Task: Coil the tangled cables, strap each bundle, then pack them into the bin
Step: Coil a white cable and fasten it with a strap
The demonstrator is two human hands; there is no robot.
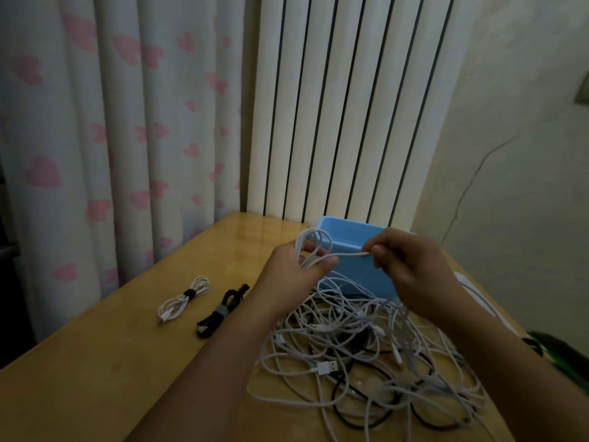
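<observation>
Left hand (pixel 294 269) gripping white cable coil (pixel 310 248), fingers curled round loops; right hand (pixel 411 266) pinching the cable's free end. Blue bin (pixel 350 232) just behind. Tangled cables (pixel 366 355) at 5 o'clock on desk (pixel 111 362); strapped white bundle (pixel 183 299) and strapped black bundle (pixel 220 309) at 8 o'clock.

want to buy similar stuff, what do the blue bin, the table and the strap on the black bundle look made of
Blue bin: probably plastic, with smooth, even-coloured, thin straight walls and a matte finish.
Table: looks like wood or wood-look laminate, yellow-brown with a glossy top that reflects the light; I cannot tell which.
Strap on the black bundle: a soft grey-green band, perhaps fabric hook-and-loop; too small to be sure.
</observation>
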